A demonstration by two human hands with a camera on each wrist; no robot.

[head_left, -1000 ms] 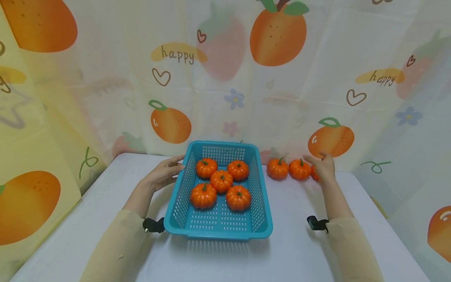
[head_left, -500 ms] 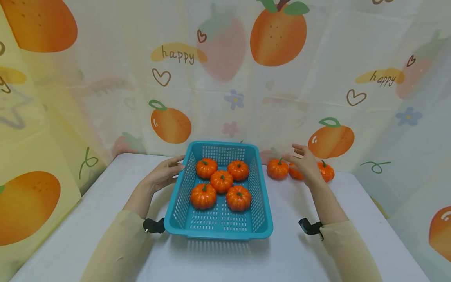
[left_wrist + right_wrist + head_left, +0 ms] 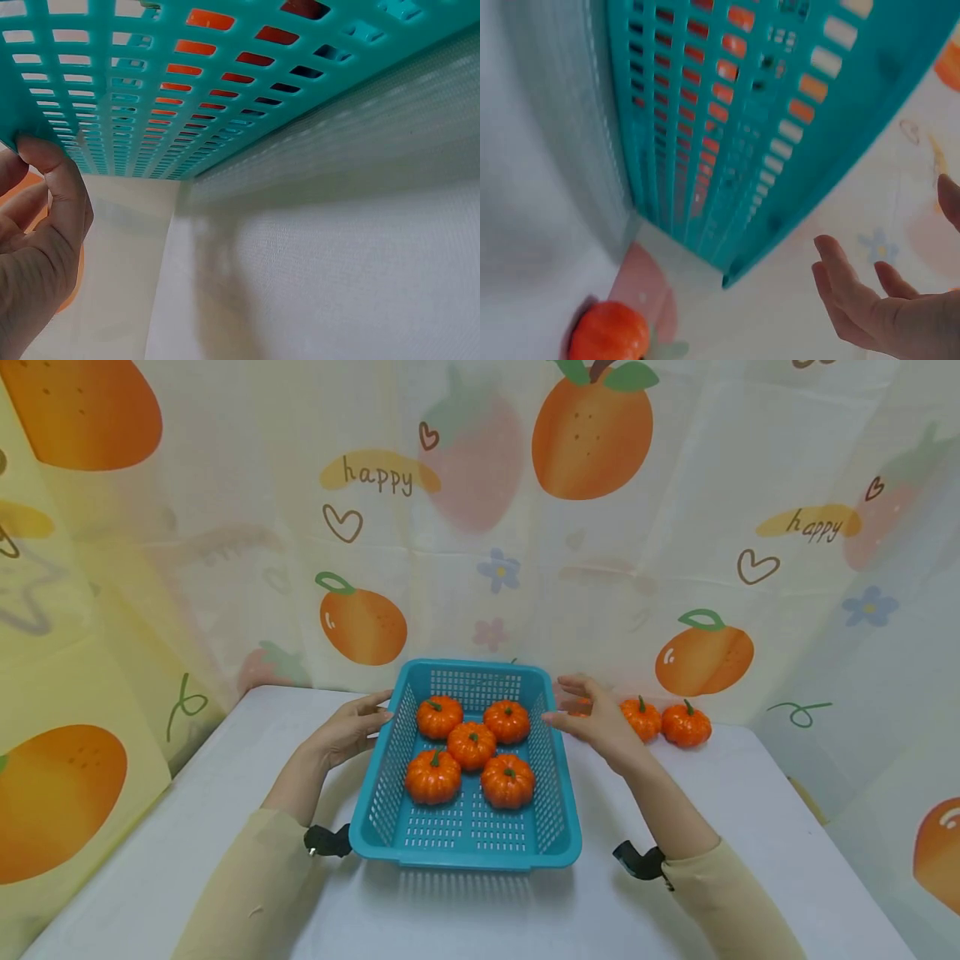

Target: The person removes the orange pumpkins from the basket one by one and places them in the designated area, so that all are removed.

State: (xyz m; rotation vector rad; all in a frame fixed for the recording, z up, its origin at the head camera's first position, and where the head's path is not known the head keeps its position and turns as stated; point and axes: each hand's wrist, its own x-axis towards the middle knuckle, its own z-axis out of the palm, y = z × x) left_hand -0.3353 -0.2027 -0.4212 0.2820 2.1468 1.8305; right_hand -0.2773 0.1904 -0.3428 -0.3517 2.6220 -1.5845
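Observation:
A blue-green plastic basket (image 3: 480, 857) with slotted walls holds several small orange pumpkins (image 3: 472, 746) with green stems. At its left rim, my left hand (image 3: 352, 727) grips the edge; in the left wrist view the left hand (image 3: 46, 225) has bent fingers against the rim's underside. My right hand (image 3: 600, 722) hovers by the basket's right rim, holding nothing. Loosely spread fingers of the right hand (image 3: 889, 307) show in the right wrist view, apart from the basket wall (image 3: 727, 112).
Behind the right hand, a row of pumpkins stands along the back of the white table (image 3: 225, 760): one (image 3: 640, 719) in the middle, another (image 3: 686, 724) at the right end, and one mostly covered by that hand. A fruit-printed cloth (image 3: 247, 460) hangs behind.
My right hand has moved left from the right end of the pumpkin row to the basket's right rim, uncovering the right-end pumpkin. The left hand and basket have stayed still.

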